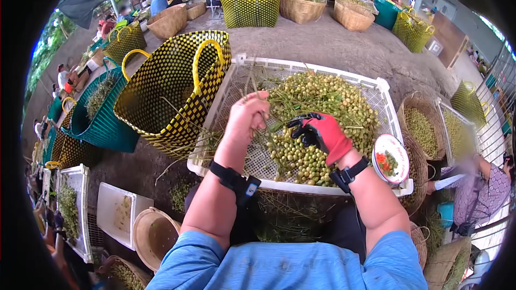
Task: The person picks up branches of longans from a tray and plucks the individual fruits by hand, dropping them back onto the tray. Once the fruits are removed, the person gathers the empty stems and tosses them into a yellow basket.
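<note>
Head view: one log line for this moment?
left hand: pinching stem | right hand: red glove, gripping black tool | over: white crate of green fruit | beside: yellow-black basket

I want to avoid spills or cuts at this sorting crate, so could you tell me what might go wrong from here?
1. The gloved right hand appears to hold a small dark cutting tool close to the bare left hand, which pinches a stem; a slip could nick the fingers.
2. The small bowl sits at the white crate's corner rim beside the right forearm; a bump might tip it.
3. The fruit pile is heaped high, so some could roll off.
</note>
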{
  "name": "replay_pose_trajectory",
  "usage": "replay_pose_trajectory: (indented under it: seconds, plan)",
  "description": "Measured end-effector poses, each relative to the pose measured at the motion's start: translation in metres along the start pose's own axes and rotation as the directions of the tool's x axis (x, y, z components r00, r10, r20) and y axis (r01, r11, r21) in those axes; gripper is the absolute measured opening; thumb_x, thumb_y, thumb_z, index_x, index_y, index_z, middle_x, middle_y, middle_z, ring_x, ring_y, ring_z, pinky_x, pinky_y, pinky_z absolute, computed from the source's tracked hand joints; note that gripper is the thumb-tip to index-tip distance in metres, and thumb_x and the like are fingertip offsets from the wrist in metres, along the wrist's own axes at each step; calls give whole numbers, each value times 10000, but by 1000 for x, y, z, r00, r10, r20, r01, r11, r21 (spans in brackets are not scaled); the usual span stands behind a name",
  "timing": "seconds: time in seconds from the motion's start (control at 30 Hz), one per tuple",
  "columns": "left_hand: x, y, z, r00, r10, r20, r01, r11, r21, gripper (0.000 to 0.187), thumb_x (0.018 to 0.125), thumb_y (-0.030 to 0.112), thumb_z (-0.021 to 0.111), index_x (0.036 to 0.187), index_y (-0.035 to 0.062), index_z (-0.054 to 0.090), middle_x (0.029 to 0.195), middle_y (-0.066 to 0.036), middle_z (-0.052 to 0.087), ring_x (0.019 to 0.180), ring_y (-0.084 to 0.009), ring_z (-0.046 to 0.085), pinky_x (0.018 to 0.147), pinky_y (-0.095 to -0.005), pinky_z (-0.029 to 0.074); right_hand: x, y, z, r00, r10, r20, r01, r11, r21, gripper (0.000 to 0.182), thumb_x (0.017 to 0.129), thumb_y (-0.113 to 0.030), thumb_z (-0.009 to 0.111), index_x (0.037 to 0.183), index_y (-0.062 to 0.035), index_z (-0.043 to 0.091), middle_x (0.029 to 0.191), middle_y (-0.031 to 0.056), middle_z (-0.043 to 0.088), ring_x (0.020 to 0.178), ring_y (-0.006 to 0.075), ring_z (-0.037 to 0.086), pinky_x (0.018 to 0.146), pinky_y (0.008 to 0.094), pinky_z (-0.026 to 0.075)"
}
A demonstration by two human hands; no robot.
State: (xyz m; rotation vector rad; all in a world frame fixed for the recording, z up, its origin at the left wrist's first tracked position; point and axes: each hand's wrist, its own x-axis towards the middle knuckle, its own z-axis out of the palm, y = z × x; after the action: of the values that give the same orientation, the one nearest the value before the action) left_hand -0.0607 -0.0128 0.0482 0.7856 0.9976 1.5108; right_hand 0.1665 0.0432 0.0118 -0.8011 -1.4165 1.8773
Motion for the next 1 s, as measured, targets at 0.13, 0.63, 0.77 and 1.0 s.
replay_pose_trajectory:
  seconds: [0.13,0.63,0.77,1.0]
  plan:
    - [-1,-12,21,999,-35,-9,36,978,205,520,701,102,736,1172,-42,572,720,-19,630,501,-63,525,420,-202,386,6,8,5,995,-93,-16,92,991,-94,184,879,-108,578,985,13,669,835,52,681,740,105,602,667,250,484]
    - [-8,-38,44,970,242,4,-137,534,835,313,658,242,764,893,41,716,519,-95,572,496,-183,592,556,-330,486,-9,-13,26,913,-375,-163,245,820,-517,211,839,-118,656,1018,-7,672,819,104,695,707,138,626,661,285,492]
    - [-9,-40,47,871,468,150,-289,242,926,174,809,207,604,789,50,674,621,-167,619,630,-351,627,612,-432,506,-7,-11,27,920,-361,-153,238,824,-515,259,847,-121,650,1083,-14,647,894,134,696,787,168,649,708,300,500]
    - [-4,-20,38,784,616,76,-256,210,944,167,819,197,629,790,40,678,689,-174,645,647,-332,647,610,-402,522,-26,-27,27,951,-305,55,283,783,-554,494,836,-24,598,1313,-120,513,1099,151,654,928,207,647,805,312,504]
